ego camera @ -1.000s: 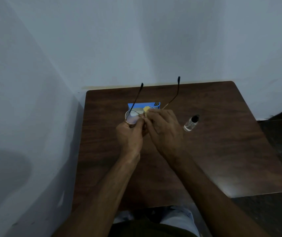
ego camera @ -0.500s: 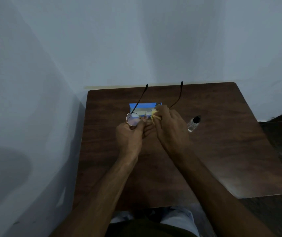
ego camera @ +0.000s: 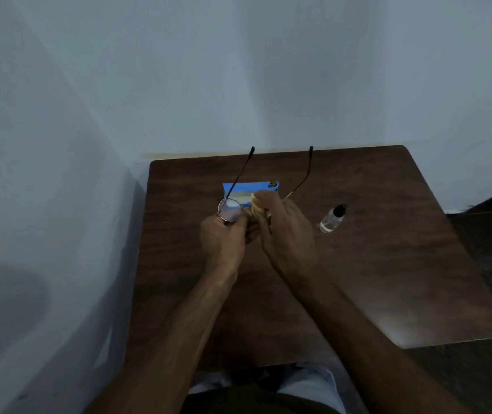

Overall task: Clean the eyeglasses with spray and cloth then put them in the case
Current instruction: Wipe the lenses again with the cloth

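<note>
Left hand (ego camera: 224, 240): pinches eyeglasses (ego camera: 230, 211) at 1 lens rim, above desk (ego camera: 388, 264) centre, both temples open toward far edge. Right hand (ego camera: 286, 231): pinches yellow cloth (ego camera: 256, 206), apparently on the hidden 2nd lens. Forearms converge from near edge. Status: wiping underway; casing left. Blue case (ego camera: 250, 186) just behind hands; spray bottle (ego camera: 333, 219) to their right.

A surface (ego camera: 388, 264) fills a room corner, with a wall (ego camera: 268, 85) behind it and on its left. Above its middle, the left hand (ego camera: 224, 243) and the right hand (ego camera: 286, 234) meet side by side around the eyeglasses (ego camera: 230, 210), whose arms point toward the back wall. The cloth (ego camera: 256, 208) sits between the hands. The case (ego camera: 250, 188) lies just behind them. The spray bottle (ego camera: 332, 219) rests to the right, apart.
</note>
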